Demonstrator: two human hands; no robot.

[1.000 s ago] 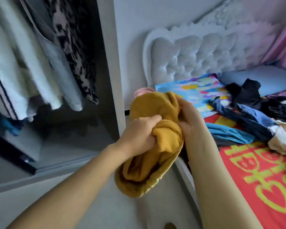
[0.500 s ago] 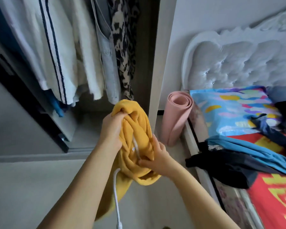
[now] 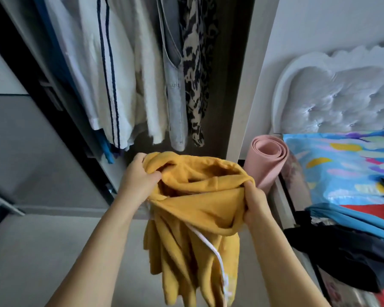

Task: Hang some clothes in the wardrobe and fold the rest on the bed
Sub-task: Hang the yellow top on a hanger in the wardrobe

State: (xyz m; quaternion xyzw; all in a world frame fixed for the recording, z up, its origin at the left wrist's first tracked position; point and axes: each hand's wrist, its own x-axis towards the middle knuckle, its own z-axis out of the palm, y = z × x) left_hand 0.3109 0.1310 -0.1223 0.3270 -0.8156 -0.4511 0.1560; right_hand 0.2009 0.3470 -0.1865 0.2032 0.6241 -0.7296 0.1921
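Both hands, left [image 3: 138, 182] and right [image 3: 254, 203], are taken up with the yellow hoodie [image 3: 195, 209]. Ahead, hanging clothes [image 3: 142, 74] crowd the wardrobe [image 3: 237, 85], leaving dark open room below their hems. A rolled pink mat [image 3: 267, 160] blocks the gap by the bed [image 3: 346, 165], whose edge is heaped with dark garments [image 3: 341, 251]. Bare floor [image 3: 42, 251] lies left.
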